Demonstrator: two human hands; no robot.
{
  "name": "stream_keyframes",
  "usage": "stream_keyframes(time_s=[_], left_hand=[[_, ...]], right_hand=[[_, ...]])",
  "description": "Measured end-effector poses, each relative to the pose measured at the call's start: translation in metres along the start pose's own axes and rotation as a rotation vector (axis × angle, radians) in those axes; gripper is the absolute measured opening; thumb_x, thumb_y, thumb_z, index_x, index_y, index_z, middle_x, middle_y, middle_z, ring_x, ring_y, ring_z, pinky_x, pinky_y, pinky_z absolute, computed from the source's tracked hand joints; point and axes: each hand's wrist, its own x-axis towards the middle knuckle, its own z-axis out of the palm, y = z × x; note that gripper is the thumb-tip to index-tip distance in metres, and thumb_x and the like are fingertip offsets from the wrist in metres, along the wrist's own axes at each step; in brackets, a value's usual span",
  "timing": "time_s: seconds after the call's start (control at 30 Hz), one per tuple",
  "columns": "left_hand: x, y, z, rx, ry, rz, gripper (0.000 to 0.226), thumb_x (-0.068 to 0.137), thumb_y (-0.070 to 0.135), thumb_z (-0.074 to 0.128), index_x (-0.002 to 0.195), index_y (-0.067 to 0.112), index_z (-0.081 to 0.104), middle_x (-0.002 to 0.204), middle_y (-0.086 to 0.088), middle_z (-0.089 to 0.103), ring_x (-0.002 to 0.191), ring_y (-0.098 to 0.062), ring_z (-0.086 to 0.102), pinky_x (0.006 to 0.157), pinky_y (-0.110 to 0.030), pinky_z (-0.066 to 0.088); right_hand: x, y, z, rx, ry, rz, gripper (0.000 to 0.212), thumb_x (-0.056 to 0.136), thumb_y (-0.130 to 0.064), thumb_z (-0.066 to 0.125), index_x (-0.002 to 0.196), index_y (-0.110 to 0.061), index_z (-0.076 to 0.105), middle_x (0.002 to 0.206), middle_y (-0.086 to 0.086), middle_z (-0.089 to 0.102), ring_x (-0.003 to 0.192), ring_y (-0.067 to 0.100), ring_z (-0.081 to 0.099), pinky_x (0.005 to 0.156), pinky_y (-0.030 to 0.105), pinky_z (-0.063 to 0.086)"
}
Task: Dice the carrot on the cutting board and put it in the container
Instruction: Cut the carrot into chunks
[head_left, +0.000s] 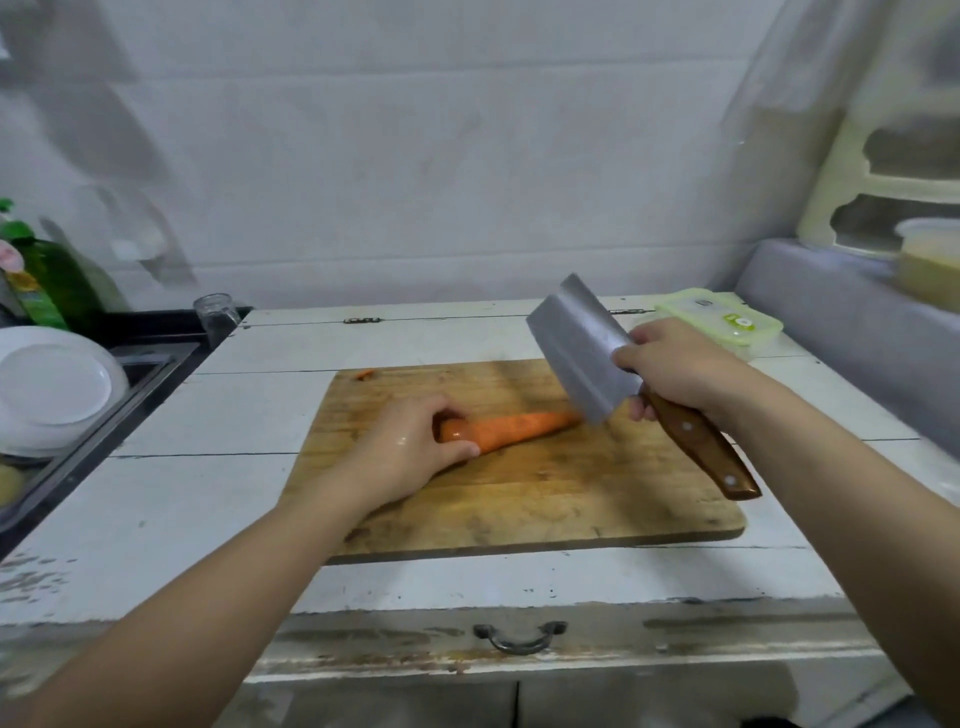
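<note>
While the carrot lies whole on the board, the scene is this:

Carrot (511, 428): it lies flat near the middle of the board, thick end to 9 o'clock, thin tip to 3 o'clock.
Board (519, 499): wooden, on the white counter (208, 426); one small orange scrap (365, 373) sits at its 11 o'clock corner.
Left hand (410, 447): fingers and thumb are curled round the thick end of the carrot and hold it down.
Right hand (670, 371): fingers are closed round the cleaver (579, 348), where blade meets wooden handle.
Cleaver: it is lifted and tilted; the lower blade corner is just above the carrot tip, and I cannot tell if it touches.
Container (719, 322): green lid on, at 2 o'clock from the board, well apart from the carrot.
Plate (54, 387): white, at 9 o'clock, by the sink.
</note>
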Motion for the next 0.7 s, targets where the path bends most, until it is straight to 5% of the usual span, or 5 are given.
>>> stream_keyframes(time_s=[0.13, 0.43, 0.53, 0.7], left_hand=[[-0.002, 0.010, 0.012, 0.008, 0.142, 0.024, 0.040, 0.084, 0.041, 0.081, 0.118, 0.025, 0.068, 0.110, 0.010, 0.064, 0.101, -0.008, 0.053, 0.080, -0.020, 0.037], [-0.001, 0.007, 0.014, -0.064, 0.140, -0.018, 0.037, 0.083, 0.045, 0.081, 0.115, 0.033, 0.068, 0.105, 0.013, 0.064, 0.096, -0.007, 0.057, 0.075, -0.020, 0.043], [0.004, 0.004, 0.015, -0.096, 0.131, -0.019, 0.029, 0.082, 0.043, 0.082, 0.106, 0.035, 0.068, 0.100, 0.014, 0.067, 0.094, -0.007, 0.061, 0.072, -0.020, 0.043], [0.007, 0.002, 0.014, -0.090, 0.115, -0.054, 0.031, 0.083, 0.043, 0.081, 0.109, 0.034, 0.067, 0.102, 0.015, 0.064, 0.093, -0.006, 0.058, 0.072, -0.020, 0.043]], right_hand=[[-0.004, -0.014, 0.014, -0.351, -0.030, -0.117, 0.017, 0.098, -0.016, 0.042, 0.090, -0.007, 0.055, 0.052, 0.013, 0.067, 0.040, 0.023, 0.057, 0.048, 0.026, 0.044], [-0.015, -0.018, 0.051, -0.908, 0.047, -0.308, 0.012, 0.091, -0.012, 0.051, 0.088, -0.017, 0.061, 0.055, 0.003, 0.067, 0.056, 0.023, 0.067, 0.068, 0.034, 0.058], [-0.009, -0.023, 0.059, -0.997, -0.005, -0.300, 0.009, 0.089, -0.013, 0.056, 0.087, -0.020, 0.062, 0.055, -0.001, 0.066, 0.057, 0.019, 0.067, 0.066, 0.038, 0.059], [-0.010, -0.040, 0.073, -1.127, -0.186, -0.228, 0.011, 0.093, -0.009, 0.061, 0.099, -0.011, 0.069, 0.054, 0.000, 0.062, 0.051, 0.011, 0.058, 0.045, 0.020, 0.039]])
